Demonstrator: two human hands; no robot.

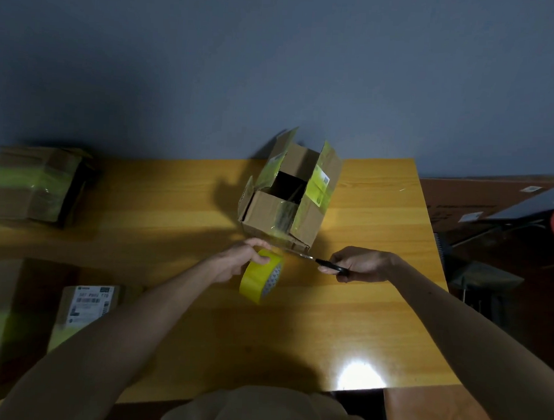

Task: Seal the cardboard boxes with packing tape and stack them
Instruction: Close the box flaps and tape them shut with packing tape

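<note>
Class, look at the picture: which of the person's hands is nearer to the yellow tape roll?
Left. The left hand grips the yellow tape roll at its top edge; the right hand is off to the roll's right, holding black-handled scissors.

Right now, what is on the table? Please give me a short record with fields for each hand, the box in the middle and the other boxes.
left hand: holds the tape roll, just in front of the middle box
right hand: holds the scissors, blades pointing at the tape between roll and box
middle box: on the table, top not closed, dark gap between flaps, yellow tape on flaps
other boxes: taped box far left; labelled box near left
</note>
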